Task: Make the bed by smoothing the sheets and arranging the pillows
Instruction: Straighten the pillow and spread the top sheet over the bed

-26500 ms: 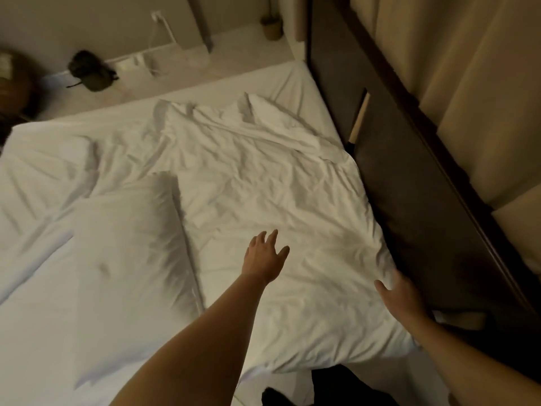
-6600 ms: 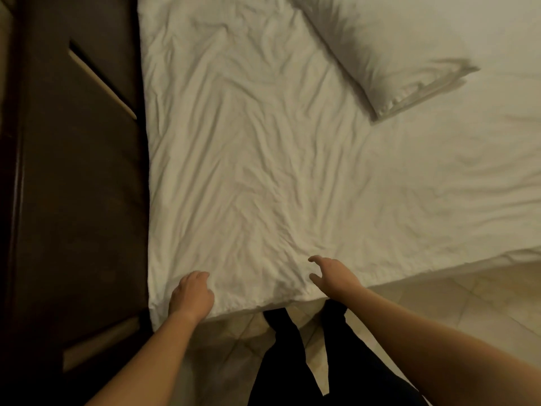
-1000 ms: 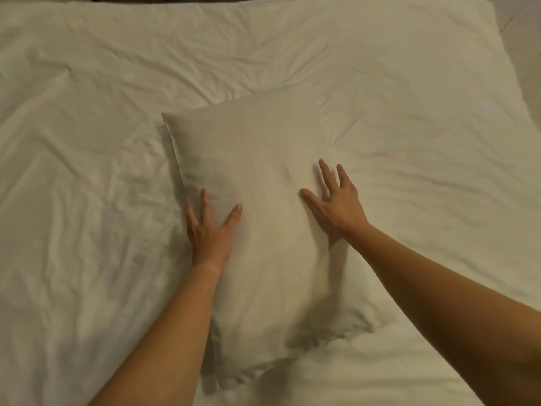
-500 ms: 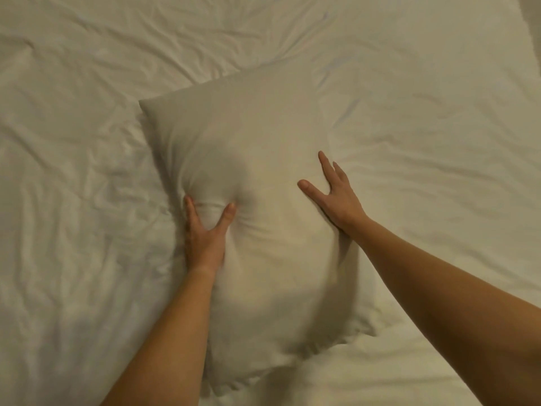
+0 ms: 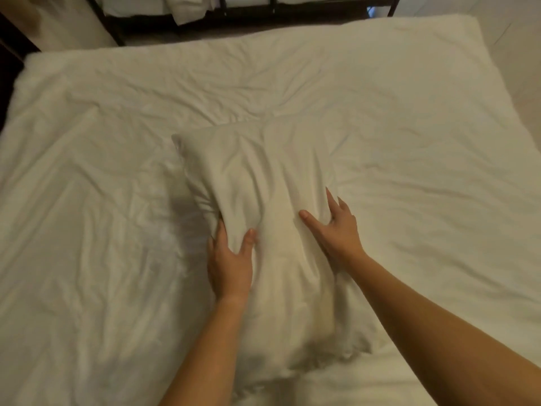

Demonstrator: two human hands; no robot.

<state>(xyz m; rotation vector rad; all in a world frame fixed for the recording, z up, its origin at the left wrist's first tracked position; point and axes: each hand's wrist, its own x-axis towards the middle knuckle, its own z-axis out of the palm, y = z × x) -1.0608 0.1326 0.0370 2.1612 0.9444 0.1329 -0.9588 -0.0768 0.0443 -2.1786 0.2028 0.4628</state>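
Observation:
A white pillow (image 5: 263, 177) lies in the middle of the bed on a wrinkled white sheet (image 5: 409, 127). My left hand (image 5: 229, 259) grips the pillow's left side, thumb on top and fingers tucked under the bunched fabric. My right hand (image 5: 336, 227) holds the pillow's right side, thumb on top and fingers along the edge. The pillow is creased and pinched between both hands.
A dark metal bed frame (image 5: 248, 11) with white bedding behind it stands beyond the far edge of the bed. Pale tiled floor (image 5: 521, 54) shows at the right. A dark piece of furniture (image 5: 8, 63) sits at the far left corner.
Both hands have squeezed the pillow harder and pushed it toward the far side of the bed. My view has pulled back, so the bed's far edge and the frame show.

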